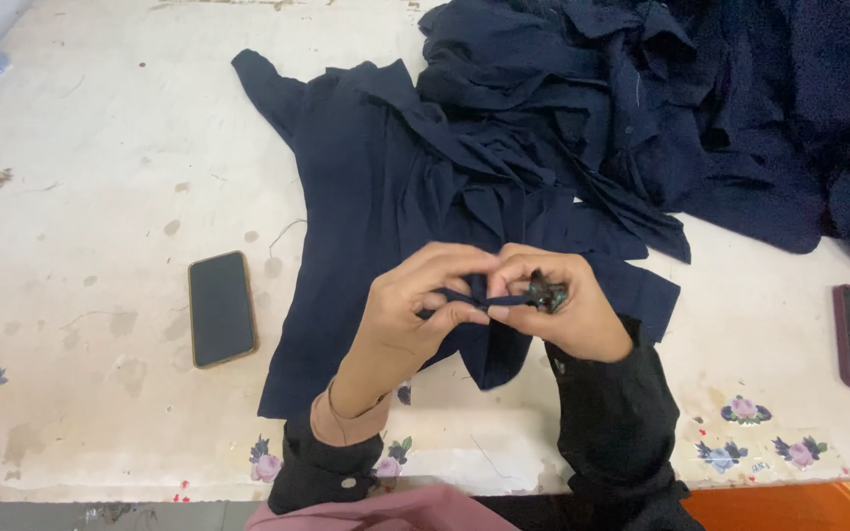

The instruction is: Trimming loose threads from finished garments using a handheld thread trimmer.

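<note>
Left hand (415, 310) and right hand (558, 305) together over the counter (100, 147), pinching a thin navy strip (479, 300); right also clutching small dark snips (548, 292). Navy garment (386, 197) spread beneath, phone (220, 308) left.

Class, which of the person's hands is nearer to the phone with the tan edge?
Left. The left hand is just right of the phone; the right hand is farther right, beyond the left hand.

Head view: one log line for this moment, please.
left hand: pinches navy fabric strip | right hand: holds small dark tool | navy garment: on table
</note>
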